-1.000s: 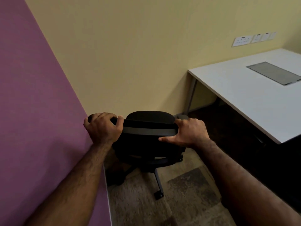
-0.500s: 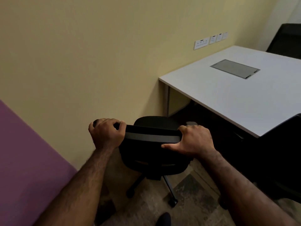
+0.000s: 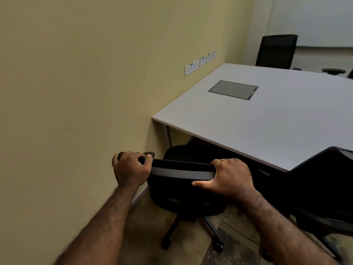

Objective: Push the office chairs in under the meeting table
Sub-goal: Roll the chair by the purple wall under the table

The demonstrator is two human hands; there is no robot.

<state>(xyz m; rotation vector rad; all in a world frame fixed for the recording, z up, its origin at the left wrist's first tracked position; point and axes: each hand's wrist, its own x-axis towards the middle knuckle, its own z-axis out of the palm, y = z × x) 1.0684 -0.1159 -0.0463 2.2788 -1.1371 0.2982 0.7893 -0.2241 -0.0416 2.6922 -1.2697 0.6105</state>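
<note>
Against the yellow wall (image 3: 80, 92), at the near corner of the meeting table (image 3: 267, 131), stands a black office chair (image 3: 183, 190) with both of the person's hands on the top of its backrest. That top edge is a long, smooth bar with a dull grey band along its rear face, and the back panel below it is dark and matte. The left hand (image 3: 129, 170) is closed in a fist around the bar's left end, fingers curled over the top. The right hand (image 3: 232, 177) clasps the right end, fingers hooked over the front and the thumb laid flat along the rear face.

The chair's rounded seat reaches just under the table's near edge; the backrest is on the near side of that edge. Below, a few slim spokes end in small castors on a mottled brown carpet (image 3: 191, 251). The tabletop is flat, pale and smooth, with a thin edge and a grey rectangular hatch (image 3: 233, 89) set flush in it.

Under the table everything is in deep shadow, and only one thin leg by the wall can be made out. A second black chair (image 3: 324, 188) stands just right of the held one; the frame cuts off its right side. A third chair (image 3: 276, 51) stands at the far side, only its upright mesh back visible. White sockets (image 3: 192, 67) line the wall above the table.

Little room is left between the held chair and the wall on its left, and the second chair stands close on its right.
</note>
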